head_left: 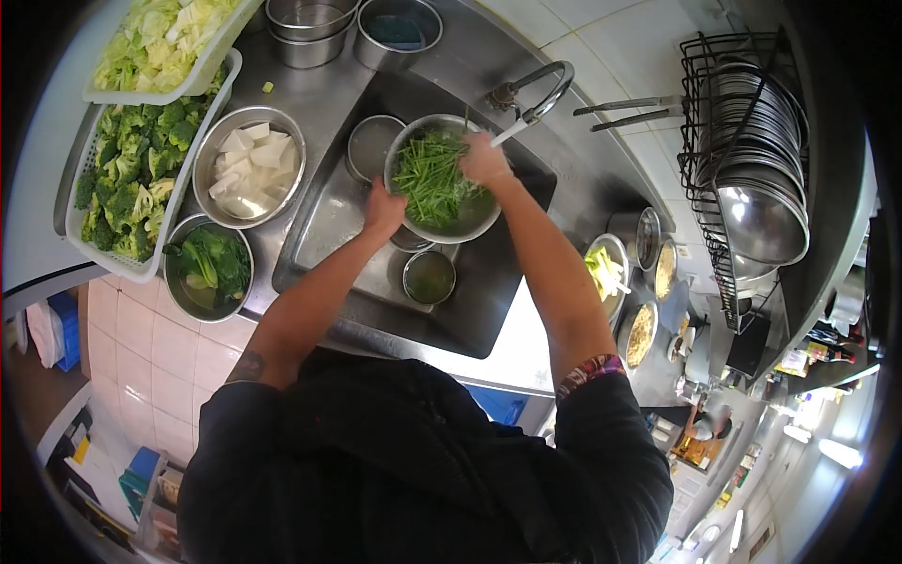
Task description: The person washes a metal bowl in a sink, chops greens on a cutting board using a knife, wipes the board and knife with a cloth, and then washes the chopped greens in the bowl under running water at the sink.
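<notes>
Over the sink [493, 296], left grip [384, 209] snug around bowl [477, 227] rim, right grip [486, 160] at greens [425, 177], closure unclear

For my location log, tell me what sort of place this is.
Likely a restaurant or canteen kitchen: a metal sink, a basket of broccoli, and a wire rack stacked with metal bowls.

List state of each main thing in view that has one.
Left hand, gripping greens bowl rim
Right hand, touching cut greens
Cut greens, loose in the bowl
Faucet, flow unclear
Small sink pot, holding greenish liquid
Broccoli, cut into florets
White chunks, cut, heaped
Rack bowls, nested
Top-edge pots, stacked
</notes>
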Available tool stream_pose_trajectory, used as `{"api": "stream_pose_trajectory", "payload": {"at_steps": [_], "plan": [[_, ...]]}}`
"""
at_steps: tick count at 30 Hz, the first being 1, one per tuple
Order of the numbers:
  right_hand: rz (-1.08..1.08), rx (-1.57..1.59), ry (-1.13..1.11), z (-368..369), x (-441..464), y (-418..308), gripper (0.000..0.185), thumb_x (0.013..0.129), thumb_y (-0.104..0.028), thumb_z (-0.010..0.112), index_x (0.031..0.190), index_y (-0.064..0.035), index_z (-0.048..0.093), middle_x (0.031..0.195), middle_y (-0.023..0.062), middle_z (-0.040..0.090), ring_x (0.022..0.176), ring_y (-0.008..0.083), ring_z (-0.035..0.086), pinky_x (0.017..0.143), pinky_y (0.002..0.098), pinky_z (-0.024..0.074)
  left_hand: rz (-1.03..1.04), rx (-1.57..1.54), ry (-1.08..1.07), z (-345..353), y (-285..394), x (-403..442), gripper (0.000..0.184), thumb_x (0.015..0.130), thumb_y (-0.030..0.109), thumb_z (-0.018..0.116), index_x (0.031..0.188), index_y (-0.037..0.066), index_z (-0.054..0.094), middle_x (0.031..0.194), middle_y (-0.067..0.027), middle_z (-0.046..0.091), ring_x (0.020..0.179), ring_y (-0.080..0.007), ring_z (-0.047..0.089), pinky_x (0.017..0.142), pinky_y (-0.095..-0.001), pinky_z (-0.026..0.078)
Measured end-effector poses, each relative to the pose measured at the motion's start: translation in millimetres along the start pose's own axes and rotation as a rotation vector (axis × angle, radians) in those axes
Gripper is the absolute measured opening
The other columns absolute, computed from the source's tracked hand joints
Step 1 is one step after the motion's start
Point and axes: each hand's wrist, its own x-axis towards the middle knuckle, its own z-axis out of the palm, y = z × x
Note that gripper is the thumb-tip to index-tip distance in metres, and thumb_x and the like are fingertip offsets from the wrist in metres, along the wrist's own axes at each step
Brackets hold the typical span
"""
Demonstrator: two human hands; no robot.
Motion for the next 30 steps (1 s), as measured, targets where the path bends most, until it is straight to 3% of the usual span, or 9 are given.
{"api": "stream_pose_trajectory", "payload": {"at_steps": [7, 9, 13, 16, 17, 22, 24, 28, 30], "plan": [[-0.279, -0.108, 0.206, -16, -23, -11, 0.048, 0.078, -0.009, 0.064, 0.126, -0.0060, 0.064, 0.107, 0.0222, 0.069, 0.102, 0.0364, 0.067, 0.093, 0.0424, 0.0527, -0.089, 0.046, 0.035, 7, 2, 6, 0.044, 0.080, 0.009, 0.060, 0.119, -0.006, 0.047, 0.110, -0.0300, 0.066, 0.109, -0.0442, 0.063, 0.093, -0.0445, 0.047], [-0.092, 0.318, -0.346, -24, -35, -26, 0.045, 0.080, -0.004, 0.064, 0.126, -0.0055, 0.064, 0.090, 0.0159, 0.072, 0.085, 0.0266, 0.071, 0.083, 0.0356, 0.0549, -0.051, 0.049, 0.035, 12, 9, 6, 0.044, 0.080, 0.010, 0.061, 0.119, -0.006, 0.047, 0.109, -0.0302, 0.066, 0.108, -0.0443, 0.064, 0.093, -0.0445, 0.048], [0.168, 0.501, 0.087, -15, -15, 27, 0.053, 0.075, -0.023, 0.079, 0.125, -0.0098, 0.067, 0.094, 0.0169, 0.073, 0.092, 0.0236, 0.071, 0.085, 0.0374, 0.0545, -0.042, 0.024, 0.005, 11, 18, 1, 0.046, 0.078, 0.009, 0.061, 0.119, -0.006, 0.048, 0.107, -0.0294, 0.067, 0.105, -0.0443, 0.065, 0.092, -0.0445, 0.048], [0.190, 0.342, -0.074, -19, -31, 19, 0.068, 0.070, -0.027, 0.085, 0.132, -0.0094, 0.062, 0.103, 0.0186, 0.072, 0.102, 0.0287, 0.069, 0.091, 0.0397, 0.0536, 0.012, -0.036, -0.048, 14, 34, -12, 0.051, 0.075, 0.008, 0.061, 0.122, -0.007, 0.049, 0.108, -0.0288, 0.067, 0.105, -0.0434, 0.065, 0.093, -0.0436, 0.048], [0.172, 0.501, -0.012, -5, -35, 14, 0.077, 0.072, -0.024, 0.084, 0.139, -0.0025, 0.053, 0.129, 0.0205, 0.064, 0.121, 0.0311, 0.061, 0.102, 0.0380, 0.0477, 0.017, -0.038, -0.049, 17, 34, -11, 0.051, 0.075, 0.008, 0.061, 0.122, -0.007, 0.049, 0.108, -0.0288, 0.067, 0.105, -0.0434, 0.065, 0.093, -0.0436, 0.048], [0.194, 0.250, 0.092, 9, -41, -6, 0.074, 0.070, -0.020, 0.080, 0.138, -0.0034, 0.054, 0.125, 0.0245, 0.064, 0.120, 0.0389, 0.060, 0.101, 0.0413, 0.0490, 0.036, -0.056, -0.142, 23, 21, -14, 0.056, 0.074, 0.008, 0.062, 0.128, -0.003, 0.050, 0.114, -0.0270, 0.067, 0.109, -0.0395, 0.064, 0.093, -0.0424, 0.048], [0.236, 0.170, 0.032, 1, -40, -3, 0.055, 0.071, -0.009, 0.070, 0.126, -0.0097, 0.066, 0.118, 0.0254, 0.066, 0.111, 0.0413, 0.063, 0.095, 0.0439, 0.0521, 0.005, -0.062, -0.113, 23, 6, -5, 0.056, 0.075, 0.008, 0.061, 0.128, -0.003, 0.050, 0.115, -0.0266, 0.067, 0.110, -0.0396, 0.064, 0.093, -0.0425, 0.048], [0.192, 0.114, 0.068, -21, -39, 2, 0.047, 0.072, -0.004, 0.064, 0.118, -0.0098, 0.071, 0.114, 0.0249, 0.067, 0.106, 0.0420, 0.064, 0.092, 0.0448, 0.0531, -0.024, -0.070, -0.068, 12, -14, 13, 0.054, 0.077, 0.009, 0.061, 0.128, -0.005, 0.049, 0.117, -0.0264, 0.066, 0.111, -0.0410, 0.063, 0.094, -0.0430, 0.047], [-0.052, 0.200, 0.131, -24, -40, -1, 0.051, 0.071, -0.001, 0.061, 0.120, -0.0093, 0.070, 0.113, 0.0250, 0.067, 0.107, 0.0410, 0.064, 0.094, 0.0453, 0.0517, -0.074, -0.003, -0.058, 11, -6, 14, 0.052, 0.079, 0.009, 0.060, 0.128, -0.004, 0.048, 0.116, -0.0277, 0.066, 0.112, -0.0414, 0.063, 0.095, -0.0441, 0.047]]}}
